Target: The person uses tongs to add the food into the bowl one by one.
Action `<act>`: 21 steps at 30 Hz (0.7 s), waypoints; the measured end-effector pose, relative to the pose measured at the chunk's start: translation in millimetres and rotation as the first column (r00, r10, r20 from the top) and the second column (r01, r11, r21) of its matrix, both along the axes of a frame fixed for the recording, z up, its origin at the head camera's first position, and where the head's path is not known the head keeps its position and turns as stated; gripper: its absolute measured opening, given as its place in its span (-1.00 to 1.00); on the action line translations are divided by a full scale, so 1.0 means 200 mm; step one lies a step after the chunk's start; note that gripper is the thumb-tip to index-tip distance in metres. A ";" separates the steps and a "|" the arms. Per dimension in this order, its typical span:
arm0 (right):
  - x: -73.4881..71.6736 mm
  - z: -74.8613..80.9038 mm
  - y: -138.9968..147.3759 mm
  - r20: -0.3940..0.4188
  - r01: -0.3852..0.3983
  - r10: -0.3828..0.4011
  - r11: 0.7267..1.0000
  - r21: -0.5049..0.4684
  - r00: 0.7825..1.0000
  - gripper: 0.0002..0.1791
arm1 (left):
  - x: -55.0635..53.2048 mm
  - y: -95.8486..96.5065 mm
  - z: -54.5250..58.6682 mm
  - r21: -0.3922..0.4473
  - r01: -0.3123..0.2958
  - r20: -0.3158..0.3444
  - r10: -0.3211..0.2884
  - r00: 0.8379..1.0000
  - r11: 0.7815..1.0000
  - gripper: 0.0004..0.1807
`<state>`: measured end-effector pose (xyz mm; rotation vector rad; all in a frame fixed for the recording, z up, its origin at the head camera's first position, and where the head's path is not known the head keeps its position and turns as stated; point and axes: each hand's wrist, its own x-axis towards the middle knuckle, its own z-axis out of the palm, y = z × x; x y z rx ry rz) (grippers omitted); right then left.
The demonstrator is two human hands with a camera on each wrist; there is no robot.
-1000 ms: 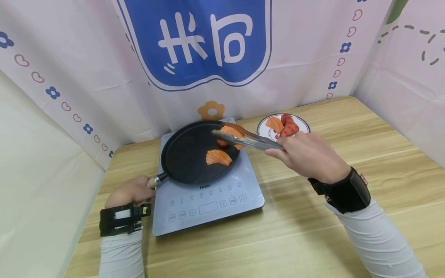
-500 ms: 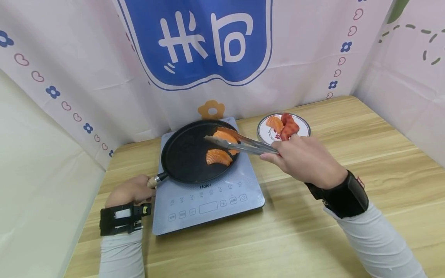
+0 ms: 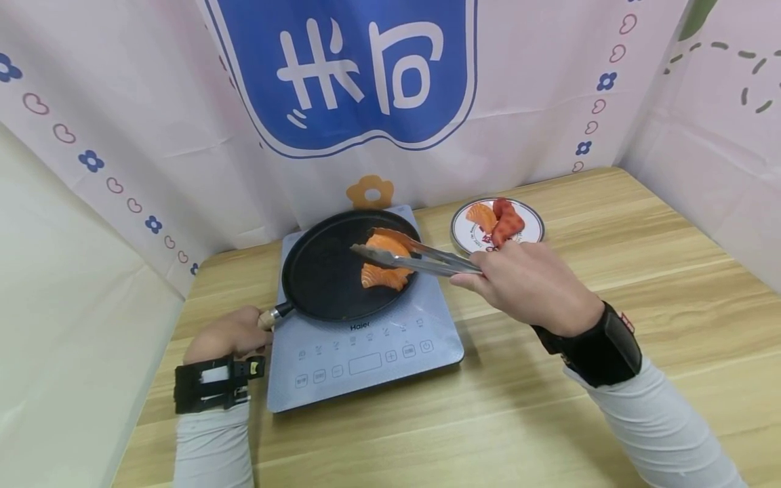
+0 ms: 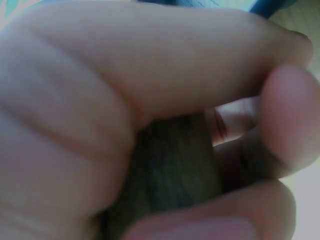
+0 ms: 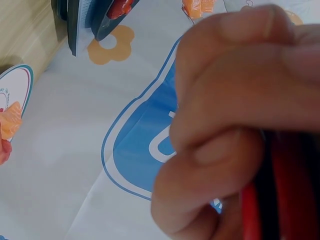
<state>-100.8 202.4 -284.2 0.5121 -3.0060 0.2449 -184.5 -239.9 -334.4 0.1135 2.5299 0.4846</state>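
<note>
My left hand (image 3: 228,335) grips the wooden handle (image 3: 268,320) of a black frying pan (image 3: 323,271); in the left wrist view, fingers curl round that handle (image 4: 175,160). My right hand (image 3: 531,281) holds metal tongs (image 3: 427,263) with red grips (image 5: 295,195). Between the tongs' tips, over the pan's right half, is an orange salmon slice (image 3: 390,244), which looks raised in the right wrist view. Another salmon slice (image 3: 375,276) lies in the pan, partly overlapped by it. A red piece (image 5: 120,7) in the pan shows only in the right wrist view.
The pan sits on a flat induction cooker (image 3: 366,379) on the wooden table (image 3: 549,420). Behind my right hand is a small white plate (image 3: 466,234) with a salmon slice (image 3: 482,217) and a red meat piece (image 3: 508,222). A printed cloth (image 3: 518,102) hangs behind.
My right hand has moved left and slightly down, carrying the tongs and salmon slice further over the pan. The red piece under the tongs has become hidden in the head view. The left hand stays put.
</note>
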 end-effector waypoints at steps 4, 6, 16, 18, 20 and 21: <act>0.00 0.00 -0.01 0.000 -0.004 0.004 1.000 -0.003 1.000 -0.50 | 0.00 0.00 0.00 0.004 0.007 -0.003 -0.007 1.000 1.000 -0.87; 0.00 0.01 -0.01 0.015 -0.003 0.003 1.000 -0.010 1.000 -0.49 | 0.00 0.00 0.00 0.001 0.005 -0.003 -0.005 1.000 1.000 -0.87; 0.00 0.01 -0.04 0.044 -0.003 0.004 1.000 -0.030 0.999 -0.52 | 0.00 0.00 0.00 0.001 -0.016 -0.013 0.016 1.000 1.000 -0.86; 0.00 0.01 -0.04 0.042 -0.007 0.008 1.000 -0.028 0.999 -0.52 | 0.01 0.00 0.00 -0.004 -0.013 -0.014 0.013 1.000 1.000 -0.85; 0.00 0.01 -0.05 0.041 -0.012 0.014 1.000 -0.028 0.999 -0.52 | 0.01 0.00 0.00 -0.006 -0.011 -0.012 0.011 1.000 1.000 -0.85; 0.00 0.01 -0.05 0.038 -0.017 0.018 1.000 -0.027 0.999 -0.52 | 0.01 0.00 0.01 -0.005 -0.009 -0.008 0.009 1.000 1.000 -0.85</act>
